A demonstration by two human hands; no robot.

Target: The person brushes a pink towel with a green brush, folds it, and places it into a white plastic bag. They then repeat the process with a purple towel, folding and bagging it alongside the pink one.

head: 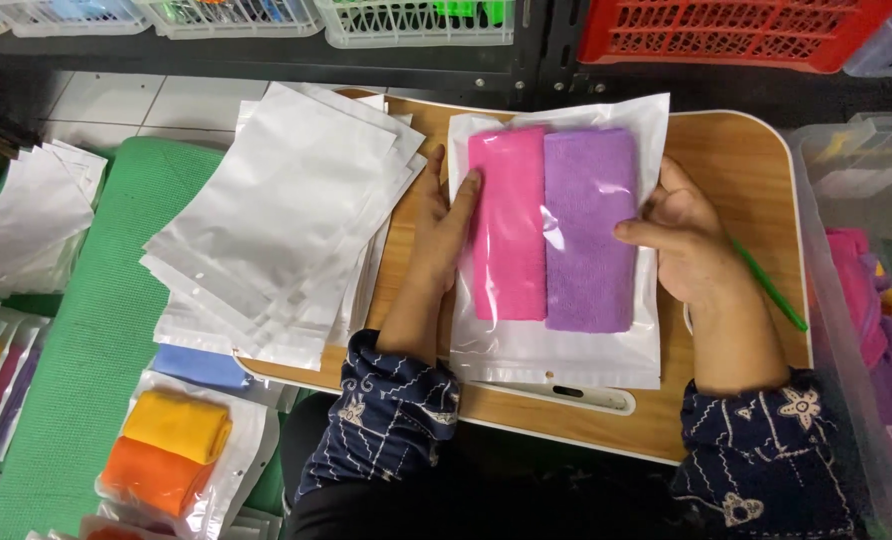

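A clear zip pouch [556, 350] lies on the wooden lap table [736, 160], holding a folded pink cloth [507, 225] beside a folded purple cloth [589, 230]. My left hand [444, 225] lies flat along the pouch's left edge, fingertips on the pink cloth. My right hand [686, 235] presses the pouch's right edge, its thumb on the purple cloth. Neither hand grips anything.
A fanned stack of empty white pouches [286, 220] covers the table's left side. A green stick [771, 285] lies at the right. Packed pouches with yellow and orange cloths [171, 450] sit on a green mat [86, 350]. A clear bin [866, 250] holds cloths; baskets [726, 30] line the shelf.
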